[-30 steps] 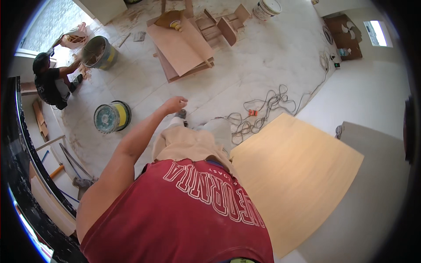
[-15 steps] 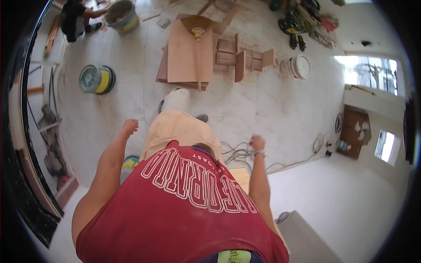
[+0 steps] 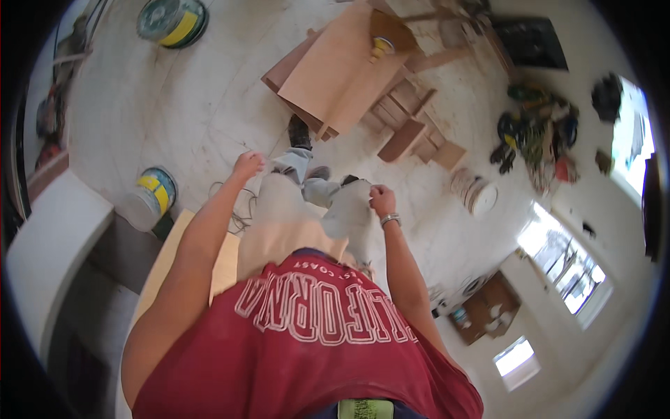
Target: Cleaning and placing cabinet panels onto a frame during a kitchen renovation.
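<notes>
My left hand (image 3: pixel 250 166) hangs in the air beside my left leg, its fingers loosely curled with nothing visible in them. My right hand (image 3: pixel 382 201) is closed just beside my right knee; I cannot see anything in it, and whether it touches the trousers (image 3: pixel 349 209) is unclear. A metal band (image 3: pixel 390 218) circles the right wrist. My knees are bent, in pale, dusty trousers. Below me, a light wooden board (image 3: pixel 225 262) shows beside my left hip. Ahead on the floor lies a stack of brown wooden panels (image 3: pixel 328 66), with a yellow-collared broom (image 3: pixel 382 47) on it.
Beside the panels lies a wooden frame piece (image 3: pixel 403 140). A white bucket (image 3: pixel 474 192) stands at the right, green-and-yellow buckets (image 3: pixel 173 22) (image 3: pixel 157 192) at the left. A cluttered heap (image 3: pixel 537 133) sits at the far right, an open cardboard box (image 3: pixel 486 307) by the right wall. A cable (image 3: pixel 244 213) lies near my left arm.
My view has turned to the right, and the panels now appear tilted. My knees have bent and come up into view. Both hands have come closer to my legs.
</notes>
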